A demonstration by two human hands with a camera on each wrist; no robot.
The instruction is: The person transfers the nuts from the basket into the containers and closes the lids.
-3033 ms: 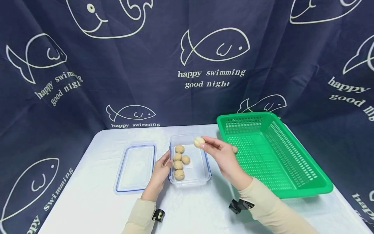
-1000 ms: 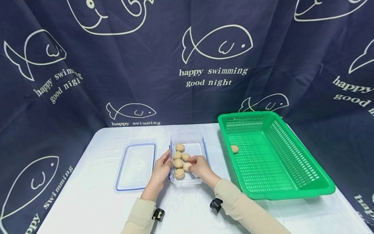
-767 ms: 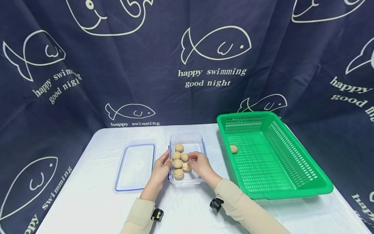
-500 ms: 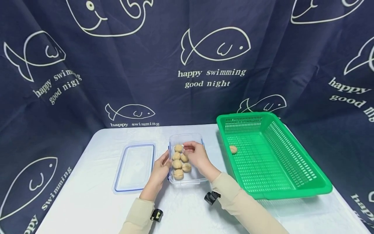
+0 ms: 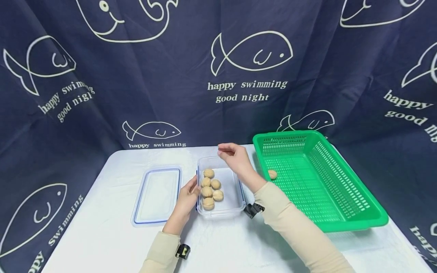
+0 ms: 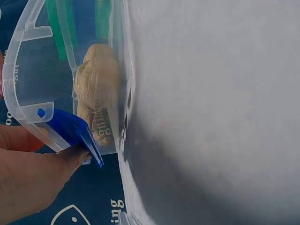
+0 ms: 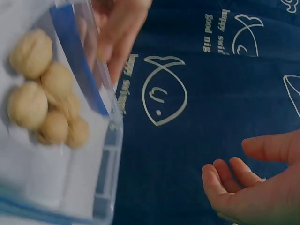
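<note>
A clear plastic food container (image 5: 223, 214) with blue side latches stands on the white table. Several walnuts (image 5: 208, 192) lie along its left half, in two uneven columns. My left hand (image 5: 186, 196) grips the container's left wall; in the left wrist view the thumb presses by the blue latch (image 6: 75, 130) and the fingers are on the inner side of the rim. Above the container's far right corner hovers my right hand (image 5: 235, 159), with nothing in it. The right wrist view has its fingers (image 7: 213, 185) loosely bent and apart from the thumb.
To the right stands a big green perforated basket (image 5: 355, 178) with one walnut (image 5: 272, 174) by its left wall. A clear lid with a blue seal (image 5: 157, 195) lies flat left of the container. Behind the table hangs a dark blue fish-print curtain (image 5: 191, 76).
My right hand brought a walnut down into the container, let it go beside the others, then rose toward the far end. The left hand has kept its grip.
</note>
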